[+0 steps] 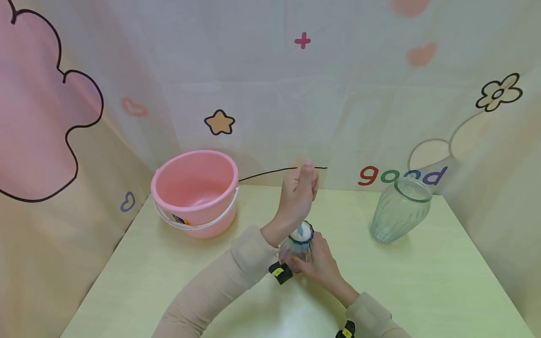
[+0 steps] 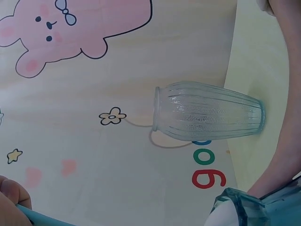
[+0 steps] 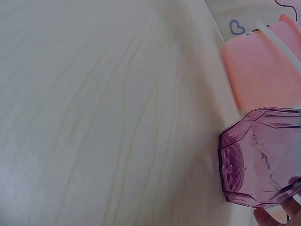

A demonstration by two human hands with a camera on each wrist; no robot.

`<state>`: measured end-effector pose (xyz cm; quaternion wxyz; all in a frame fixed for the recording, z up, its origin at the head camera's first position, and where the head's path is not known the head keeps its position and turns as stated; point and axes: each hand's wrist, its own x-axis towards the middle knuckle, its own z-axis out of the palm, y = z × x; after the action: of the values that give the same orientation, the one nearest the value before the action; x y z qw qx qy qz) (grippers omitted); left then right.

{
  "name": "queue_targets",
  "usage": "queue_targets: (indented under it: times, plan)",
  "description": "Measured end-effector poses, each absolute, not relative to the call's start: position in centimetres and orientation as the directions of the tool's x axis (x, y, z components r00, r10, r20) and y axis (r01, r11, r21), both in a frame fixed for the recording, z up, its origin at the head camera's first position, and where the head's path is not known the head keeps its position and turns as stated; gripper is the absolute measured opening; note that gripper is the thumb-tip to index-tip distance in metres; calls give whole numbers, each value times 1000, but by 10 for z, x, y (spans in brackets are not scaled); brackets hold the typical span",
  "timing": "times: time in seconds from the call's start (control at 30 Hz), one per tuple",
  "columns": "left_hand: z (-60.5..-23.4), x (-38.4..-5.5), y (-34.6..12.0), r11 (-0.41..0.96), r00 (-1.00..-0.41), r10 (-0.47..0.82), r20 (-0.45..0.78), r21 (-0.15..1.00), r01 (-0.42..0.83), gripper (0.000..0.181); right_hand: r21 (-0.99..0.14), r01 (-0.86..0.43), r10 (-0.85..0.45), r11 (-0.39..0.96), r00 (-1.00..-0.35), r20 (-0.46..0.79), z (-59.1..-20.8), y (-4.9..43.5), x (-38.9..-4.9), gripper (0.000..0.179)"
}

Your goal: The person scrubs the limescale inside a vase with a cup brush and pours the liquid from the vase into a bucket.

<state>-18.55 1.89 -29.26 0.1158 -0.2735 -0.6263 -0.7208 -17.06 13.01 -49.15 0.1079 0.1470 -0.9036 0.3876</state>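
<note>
Centrally, the right grip (image 1: 319, 259) curls round a glass jar (image 1: 294, 253) over the bench (image 1: 253, 310); the left grip (image 1: 297, 190), its wrist (image 1: 275, 231) partly hiding the jar, clasps a blue stick (image 2: 43, 219); a pink bucket (image 1: 213, 223) stands left, a clear vase (image 1: 399, 213) right.

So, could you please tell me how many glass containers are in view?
2: the clear vase stands at the right of the table, and the right hand grips the tinted jar.

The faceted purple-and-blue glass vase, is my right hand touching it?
Touching. The head view shows your right hand around the side of the faceted purple-and-blue glass vase, with the thumb laid against its front.
</note>
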Motion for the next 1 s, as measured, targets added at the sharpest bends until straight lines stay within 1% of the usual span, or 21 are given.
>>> queue_targets:
  times: [0.2, 0.4, 0.5, 0.63, 0.7, 1.0]
  plan:
    - [-290, -184, 18, -190, -812, 182, 555, 830, 524, 56, -663, -357, -186, 658, -930, 315, -490, 130, -171, 69]
    - [-285, -191, 18, -171, -815, 177, 552, 833, 527, 47, -686, -310, -166, 658, -948, 270, -490, 130, -169, 70]
    - [-289, -201, 19, -153, -824, 171, 540, 841, 519, 45, -677, -319, -167, 663, -945, 282, -490, 130, -168, 70]
    - [-296, -212, 22, -137, -851, 167, 498, 866, 480, 45, -654, -341, -174, 675, -935, 308, -490, 129, -168, 69]
    - [-297, -213, 22, -133, -859, 160, 486, 873, 469, 45, -652, -340, -172, 678, -935, 309, -490, 129, -168, 68]
    - [-294, -211, 24, -141, -855, 153, 496, 867, 478, 49, -645, -341, -165, 684, -933, 319, -492, 130, -169, 68]
